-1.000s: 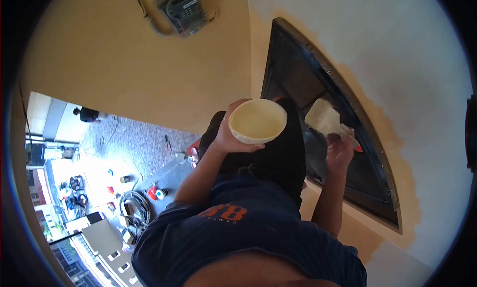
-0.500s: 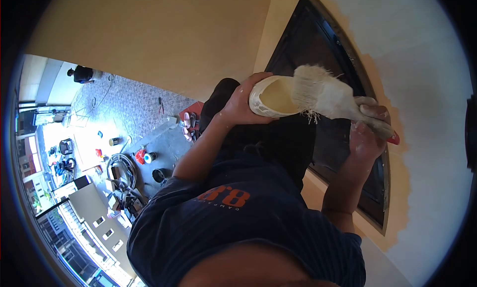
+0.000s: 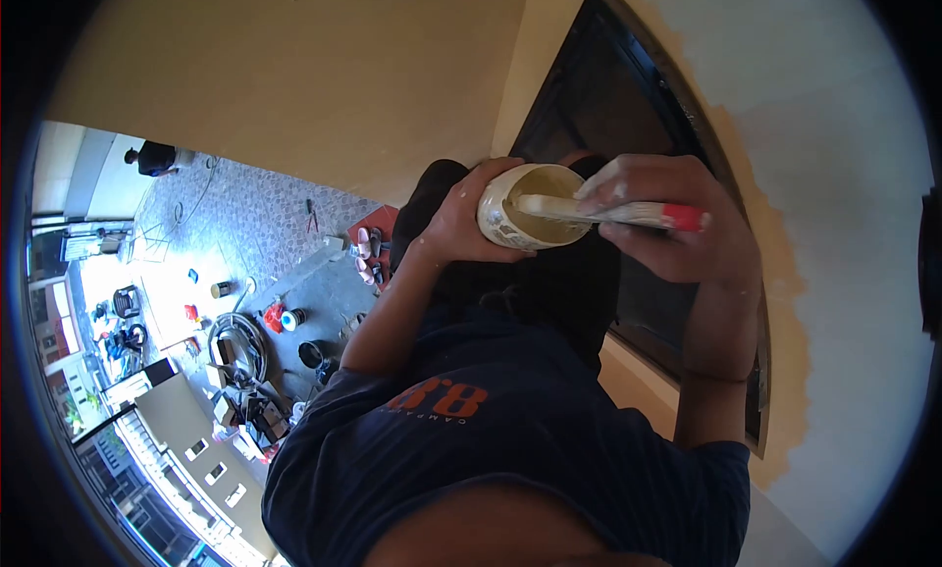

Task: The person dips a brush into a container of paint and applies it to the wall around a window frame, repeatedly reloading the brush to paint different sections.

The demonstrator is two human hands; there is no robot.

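Note:
My left hand [image 3: 465,219] is wrapped round the side of a paint-smeared, cream-coloured paint pot [image 3: 520,235]. The pot's mouth tilts toward me and shows pale yellow paint low inside. In my right hand [image 3: 677,214] is a paintbrush [image 3: 628,215] with a red-tipped handle, gripped between thumb and fingers. Its head dips into the pot, so the bristles are mostly hidden. White paint specks cover the right fingers.
Beside me is a dark-framed window [image 3: 618,86] bordered by fresh yellow paint on a pale wall [image 3: 834,224]. Far below lie slippers [image 3: 365,253], a coiled hose [image 3: 238,346] and buckets on the floor. A person [image 3: 157,158] is at the far left.
The brush has gone from beside the pot's rim, bristles up in view, down into the pot. My right hand moved left and turned over; the pot shifted slightly left and down.

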